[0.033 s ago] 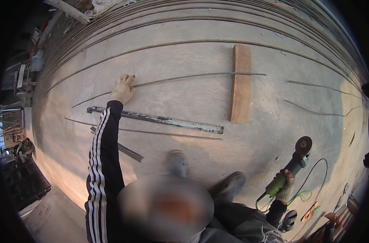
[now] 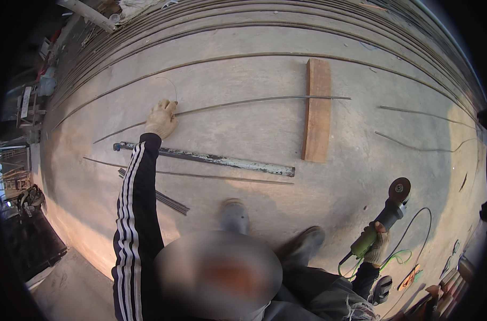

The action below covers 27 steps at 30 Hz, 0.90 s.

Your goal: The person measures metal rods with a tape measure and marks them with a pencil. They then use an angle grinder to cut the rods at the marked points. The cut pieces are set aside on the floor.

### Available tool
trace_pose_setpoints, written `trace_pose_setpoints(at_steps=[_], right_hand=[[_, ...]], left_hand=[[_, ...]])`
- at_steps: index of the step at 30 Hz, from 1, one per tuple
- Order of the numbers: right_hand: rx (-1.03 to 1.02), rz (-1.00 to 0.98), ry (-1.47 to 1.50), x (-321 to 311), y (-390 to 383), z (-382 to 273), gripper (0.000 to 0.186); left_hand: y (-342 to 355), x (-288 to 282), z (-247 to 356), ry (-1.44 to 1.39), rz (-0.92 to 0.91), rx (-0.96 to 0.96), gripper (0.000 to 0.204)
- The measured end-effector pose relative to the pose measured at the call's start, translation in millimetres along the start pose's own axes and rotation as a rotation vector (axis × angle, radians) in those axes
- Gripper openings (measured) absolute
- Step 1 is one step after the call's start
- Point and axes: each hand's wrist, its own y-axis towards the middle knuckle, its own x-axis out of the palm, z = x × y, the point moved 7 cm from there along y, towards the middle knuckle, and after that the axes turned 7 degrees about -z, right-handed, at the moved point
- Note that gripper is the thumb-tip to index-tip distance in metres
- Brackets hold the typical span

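Note:
My left hand (image 2: 162,119), in a pale work glove, is closed around a long thin steel rod (image 2: 238,102). The rod's right part lies across a wooden block (image 2: 317,123), with its end sticking out past it. A thin wire (image 2: 174,85) curves up beside the gloved fingers. At the lower right my right hand (image 2: 380,243), in a fingerless-looking glove, grips the green body of an angle grinder (image 2: 367,238). Its round cutting disc (image 2: 399,189) points away from me, apart from the rod and the block.
A chipped, painted metal bar (image 2: 227,160), another thin rod (image 2: 232,178) and a bundle of short rods (image 2: 171,202) lie nearer me. Long steel bars (image 2: 243,55) run across the far floor. Two bent rods (image 2: 425,150) lie at right. The grinder's cable (image 2: 429,230) loops beside my right hand.

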Motion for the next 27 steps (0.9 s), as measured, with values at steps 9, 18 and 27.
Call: trace_pose_setpoints(at_steps=[9, 18, 27], right_hand=[[-0.051, 0.032, -0.099, 24, -12, -19, 0.042], [-0.027, 0.036, -0.108, 26, -13, -12, 0.046], [-0.078, -0.122, -0.064, 51, -3, -23, 0.045]], left_hand=[[8, 30, -45, 0.174, -0.188, 0.106, 0.020], [14, -8, 3, -0.090, -0.225, 0.224, 0.017], [62, -57, 174, -0.446, -0.080, 0.489, 0.017]])
